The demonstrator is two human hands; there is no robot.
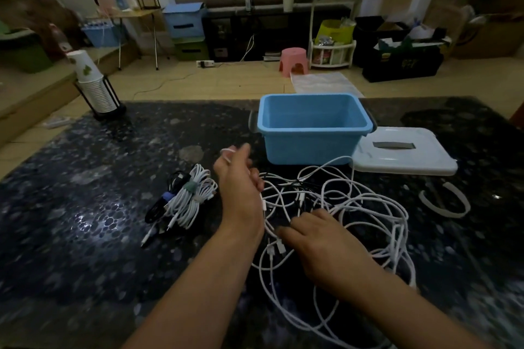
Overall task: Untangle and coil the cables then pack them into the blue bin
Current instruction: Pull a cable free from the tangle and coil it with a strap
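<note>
A tangle of white cables [365,207], with a few black ones mixed in, lies on the dark table in front of the empty blue bin [309,147]. My left hand [238,178] is raised at the tangle's left edge; a white cable loops over one finger and runs down past the palm. My right hand [320,238] rests low on the tangle, its fingers curled round a white strand near some connectors. Left of my hands lie two coiled bundles: a white coil [192,201] with a green tie and a black coil [157,207] with a blue tie.
The bin's white lid [402,156] lies flat to the right of the bin. A loose white strap [442,204] curves on the table at the right. A stack of paper cups [92,85] in a black holder stands at the table's far left corner.
</note>
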